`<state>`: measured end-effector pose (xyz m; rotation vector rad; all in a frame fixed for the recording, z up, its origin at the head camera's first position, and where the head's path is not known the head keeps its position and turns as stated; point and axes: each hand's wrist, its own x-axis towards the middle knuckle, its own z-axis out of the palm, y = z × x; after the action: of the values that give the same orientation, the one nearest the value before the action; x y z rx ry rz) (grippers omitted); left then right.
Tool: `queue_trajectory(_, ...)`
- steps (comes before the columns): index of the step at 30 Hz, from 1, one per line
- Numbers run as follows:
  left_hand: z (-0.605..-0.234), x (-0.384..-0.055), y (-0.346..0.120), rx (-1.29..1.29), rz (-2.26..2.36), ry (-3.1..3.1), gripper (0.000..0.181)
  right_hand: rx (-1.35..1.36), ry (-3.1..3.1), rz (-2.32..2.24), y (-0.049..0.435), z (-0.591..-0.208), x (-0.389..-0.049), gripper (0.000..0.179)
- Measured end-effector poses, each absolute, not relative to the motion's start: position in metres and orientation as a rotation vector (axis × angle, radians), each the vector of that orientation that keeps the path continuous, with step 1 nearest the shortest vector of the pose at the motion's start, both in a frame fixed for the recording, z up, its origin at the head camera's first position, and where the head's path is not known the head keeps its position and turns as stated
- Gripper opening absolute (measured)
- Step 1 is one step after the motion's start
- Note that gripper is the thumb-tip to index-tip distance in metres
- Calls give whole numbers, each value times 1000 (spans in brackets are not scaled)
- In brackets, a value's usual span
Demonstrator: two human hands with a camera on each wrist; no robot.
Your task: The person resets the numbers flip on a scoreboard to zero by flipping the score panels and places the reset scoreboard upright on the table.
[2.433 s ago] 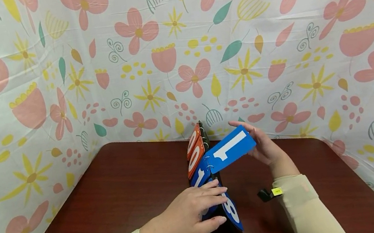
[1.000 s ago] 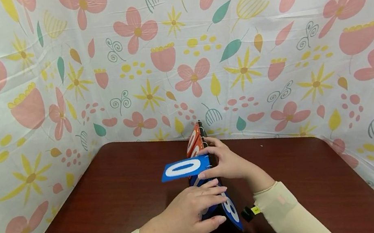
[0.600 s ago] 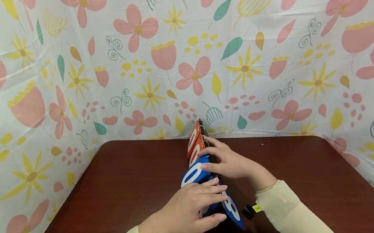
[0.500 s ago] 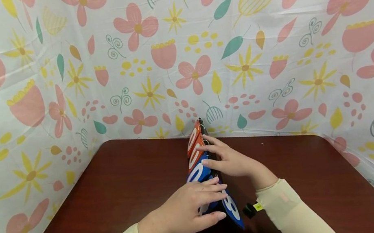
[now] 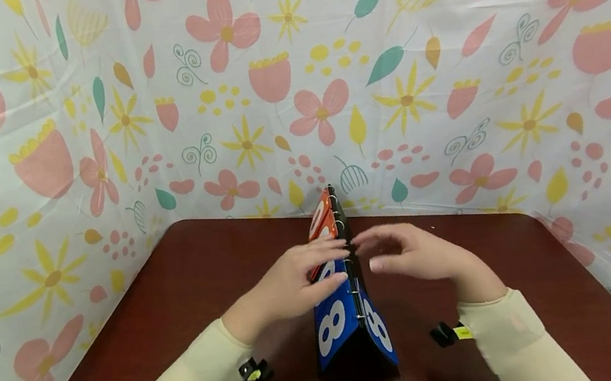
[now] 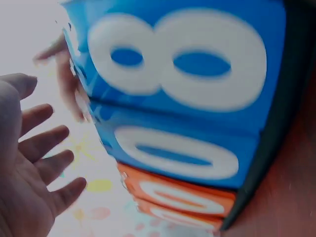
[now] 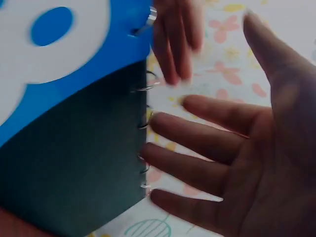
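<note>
A tabletop flip scoreboard (image 5: 338,333) stands like a tent in the middle, its ringed top edge running away from me. In the left wrist view its left face shows a blue 8 card (image 6: 217,59), a blue 0 card (image 6: 177,153) and two red 0 cards (image 6: 187,197). The right face carries a blue 8 card (image 7: 89,54) at the near end and bare black board (image 7: 84,158) beyond. My left hand (image 5: 291,284) hovers above the rings with loosely spread fingers. Close to the top edge on the right, my right hand (image 5: 428,254) has bent, relaxed fingers and holds nothing.
The scoreboard rests on a dark red-brown wooden table (image 5: 201,289). A flowered cloth (image 5: 230,102) hangs behind and to both sides. Small black cameras sit at the left wrist (image 5: 255,369) and right wrist (image 5: 445,334).
The blue 1 card flipped over to the right, and the blue 0 card fell flat on the left face. Both hands then came off the scoreboard, the left moving forward, the right moving rightward.
</note>
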<state>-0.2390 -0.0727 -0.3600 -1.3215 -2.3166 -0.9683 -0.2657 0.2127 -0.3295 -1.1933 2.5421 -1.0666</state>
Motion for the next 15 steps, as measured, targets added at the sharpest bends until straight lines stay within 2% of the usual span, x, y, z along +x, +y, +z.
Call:
queue_trajectory(8,-370,-287,-67,-1123,-1001,-2646,58,-1048,2554,-638,214,-355,-244,84)
queue_trajectory(15,-383,-306,-67,-1102,-1102,-2746,60,-888,2610,-435,197,-362,-225,99)
